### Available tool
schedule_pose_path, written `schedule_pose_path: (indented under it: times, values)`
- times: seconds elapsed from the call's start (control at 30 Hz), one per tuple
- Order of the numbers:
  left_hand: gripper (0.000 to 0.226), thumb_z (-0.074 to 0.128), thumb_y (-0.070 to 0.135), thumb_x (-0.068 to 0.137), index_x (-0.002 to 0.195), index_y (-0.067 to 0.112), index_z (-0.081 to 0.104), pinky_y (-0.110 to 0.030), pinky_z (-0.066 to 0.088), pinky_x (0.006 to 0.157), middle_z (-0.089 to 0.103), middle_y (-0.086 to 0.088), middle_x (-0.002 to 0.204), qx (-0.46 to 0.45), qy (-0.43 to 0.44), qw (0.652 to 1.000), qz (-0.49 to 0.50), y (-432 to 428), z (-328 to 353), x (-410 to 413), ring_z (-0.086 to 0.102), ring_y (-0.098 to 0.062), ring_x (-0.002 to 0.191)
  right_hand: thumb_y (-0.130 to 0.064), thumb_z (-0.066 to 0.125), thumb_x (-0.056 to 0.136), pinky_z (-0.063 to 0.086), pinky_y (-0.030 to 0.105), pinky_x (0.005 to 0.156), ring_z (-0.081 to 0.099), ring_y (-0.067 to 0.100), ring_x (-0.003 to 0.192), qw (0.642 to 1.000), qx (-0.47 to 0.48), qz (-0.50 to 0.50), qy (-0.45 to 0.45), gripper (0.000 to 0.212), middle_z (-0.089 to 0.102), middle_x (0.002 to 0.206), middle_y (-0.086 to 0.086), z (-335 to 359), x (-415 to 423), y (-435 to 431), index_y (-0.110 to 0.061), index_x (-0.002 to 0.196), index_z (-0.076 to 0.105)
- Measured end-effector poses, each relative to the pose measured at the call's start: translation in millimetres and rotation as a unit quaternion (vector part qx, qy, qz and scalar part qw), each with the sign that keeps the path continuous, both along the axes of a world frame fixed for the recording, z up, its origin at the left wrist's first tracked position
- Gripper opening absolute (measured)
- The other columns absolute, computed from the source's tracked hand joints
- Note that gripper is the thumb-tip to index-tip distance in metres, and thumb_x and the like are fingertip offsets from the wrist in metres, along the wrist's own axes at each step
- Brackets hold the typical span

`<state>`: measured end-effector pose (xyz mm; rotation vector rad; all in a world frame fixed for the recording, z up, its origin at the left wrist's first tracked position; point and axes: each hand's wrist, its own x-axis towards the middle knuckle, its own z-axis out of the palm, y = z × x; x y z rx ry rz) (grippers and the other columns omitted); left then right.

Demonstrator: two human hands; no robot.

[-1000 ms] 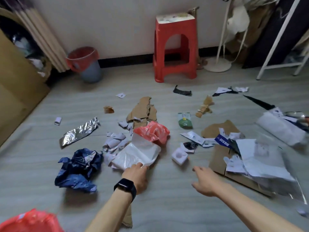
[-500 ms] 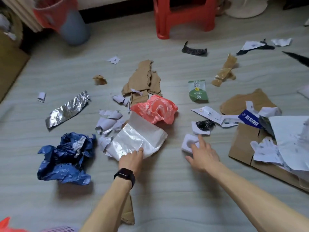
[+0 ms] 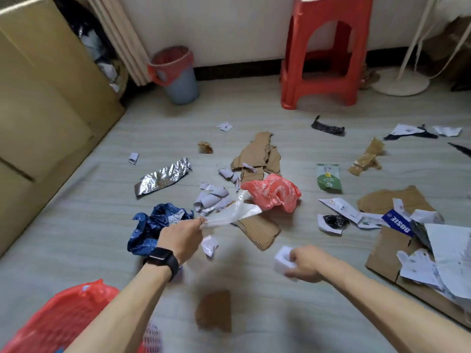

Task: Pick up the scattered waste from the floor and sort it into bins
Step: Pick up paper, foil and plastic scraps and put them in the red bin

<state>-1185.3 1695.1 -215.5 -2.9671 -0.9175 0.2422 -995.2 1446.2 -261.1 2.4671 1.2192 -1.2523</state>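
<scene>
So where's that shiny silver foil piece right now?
The silver foil strip lies flat on the floor, left of centre in the head view, beyond the crumpled blue bag and left of the torn white paper scraps.

Pale plank floor (image 3: 254, 103), white wall (image 3: 229, 26) w/ red stool (image 3: 328, 47).

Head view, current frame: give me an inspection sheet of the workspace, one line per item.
Surface: pale plank floor, littered.
Job's things: clear plastic bag lifted by one end; small white box held; red-lined basket at near left; grey bin with red liner by the wall.
Clutter: blue bag, foil strip, red bag, torn cardboard, green packet, paper scraps.
Grippers: left hand pinches the clear bag; right hand grips the white box.
Cables: nothing seen.
Surroundings: red stool, cardboard box, white stand base.
</scene>
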Motion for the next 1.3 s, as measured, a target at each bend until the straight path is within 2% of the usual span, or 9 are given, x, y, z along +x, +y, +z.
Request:
schedule_pose_path:
  times: [0.1, 0.23, 0.4, 0.73, 0.87, 1.0, 1.13, 1.23, 1.3]
  values:
    - [0.028, 0.050, 0.024, 0.098, 0.123, 0.030, 0.062, -0.030, 0.037, 0.055, 0.072, -0.002, 0.094, 0.054, -0.063, 0.997, 0.001, 15.7, 62.9, -38.8, 0.068, -0.028, 0.079, -0.052, 0.060, 0.086, 0.050, 0.032, 0.079, 0.062, 0.028, 0.104, 0.997, 0.061, 0.045, -0.025, 0.041, 0.070, 0.112, 0.007, 65.6, -27.8, 32.0, -0.020, 0.110, 0.067]
    - [0.014, 0.075, 0.019, 0.084, 0.097, 0.024, 0.073, -0.021, 0.025, 0.037, 0.063, 0.001, 0.058, 0.136, -0.135, 0.981, 0.022, 36.9, 138.6, -111.2, 0.054, -0.024, 0.042, -0.050, 0.059, 0.086, 0.052, 0.033, 0.076, 0.062, 0.026, 0.094, 0.981, 0.158, 0.105, -0.040, 0.041, 0.068, 0.107, 0.008, 143.9, -85.8, 73.7, -0.018, 0.110, 0.067]
    - [0.019, 0.052, 0.034, 0.096, 0.112, 0.032, 0.061, -0.035, 0.043, 0.057, 0.069, -0.003, 0.079, 0.144, -0.155, 0.964, 0.162, 51.6, 177.3, -217.4, 0.065, -0.036, 0.075, -0.051, 0.061, 0.085, 0.047, 0.033, 0.079, 0.055, 0.022, 0.099, 0.958, 0.233, 0.166, -0.022, 0.044, 0.059, 0.118, 0.005, 182.7, -179.2, 120.4, -0.028, 0.122, 0.061]
    - [0.025, 0.049, 0.039, 0.097, 0.120, 0.037, 0.060, -0.037, 0.050, 0.070, 0.072, -0.003, 0.097, 0.095, -0.170, 0.932, 0.306, 20.2, 156.5, -367.4, 0.067, -0.033, 0.090, -0.044, 0.063, 0.085, 0.045, 0.034, 0.104, 0.041, 0.024, 0.139, 0.930, 0.251, 0.260, 0.070, 0.057, 0.020, 0.159, 0.003, 124.3, -330.5, 159.7, -0.035, 0.139, 0.046]
    - [0.024, 0.054, 0.040, 0.094, 0.116, 0.037, 0.063, -0.035, 0.047, 0.068, 0.072, -0.006, 0.097, 0.038, -0.227, 0.911, 0.341, 19.7, 160.6, -361.6, 0.065, -0.035, 0.093, -0.051, 0.060, 0.085, 0.046, 0.037, 0.105, 0.047, 0.023, 0.132, 0.932, 0.239, 0.266, 0.056, 0.068, 0.032, 0.154, 0.002, 134.2, -326.2, 156.0, -0.029, 0.146, 0.039]
    - [0.011, 0.071, 0.032, 0.080, 0.090, 0.031, 0.070, -0.032, 0.054, 0.070, 0.074, 0.004, 0.084, -0.167, -0.402, 0.818, 0.376, 17.0, 173.2, -322.9, 0.069, -0.023, 0.085, -0.060, 0.055, 0.091, 0.048, 0.032, 0.098, 0.057, 0.019, 0.113, 0.949, 0.265, 0.163, 0.043, 0.067, 0.052, 0.139, 0.006, 166.2, -277.0, 147.1, -0.023, 0.146, 0.041]
    - [0.024, 0.076, 0.007, 0.084, 0.105, 0.016, 0.067, -0.023, 0.052, 0.049, 0.071, -0.005, 0.091, -0.416, -0.512, 0.677, 0.326, 0.1, 199.3, -253.5, 0.068, -0.009, 0.060, -0.060, 0.051, 0.095, 0.052, 0.021, 0.079, 0.064, 0.012, 0.095, 0.946, 0.303, -0.055, 0.102, 0.060, 0.060, 0.133, 0.004, 216.2, -206.7, 123.7, -0.018, 0.137, 0.048]
    - [0.031, 0.077, 0.000, 0.081, 0.109, 0.008, 0.066, -0.030, 0.058, 0.060, 0.071, -0.012, 0.098, -0.519, -0.507, 0.630, 0.276, -19.1, 209.2, -203.8, 0.070, -0.018, 0.071, -0.064, 0.054, 0.092, 0.039, 0.022, 0.053, 0.054, 0.006, 0.057, 0.906, 0.339, -0.174, 0.184, 0.056, 0.063, 0.092, 0.003, 239.4, -159.4, 93.4, -0.014, 0.117, 0.059]
    - [0.043, 0.083, 0.005, 0.073, 0.113, 0.006, 0.066, -0.041, 0.057, 0.078, 0.071, -0.015, 0.102, -0.564, -0.493, 0.615, 0.247, -30.4, 213.6, -176.6, 0.068, -0.027, 0.085, -0.074, 0.061, 0.081, 0.028, 0.023, 0.051, 0.055, 0.026, 0.053, 0.863, 0.339, -0.248, 0.281, 0.070, 0.060, 0.082, 0.015, 241.9, -136.0, 73.0, -0.009, 0.108, 0.061]
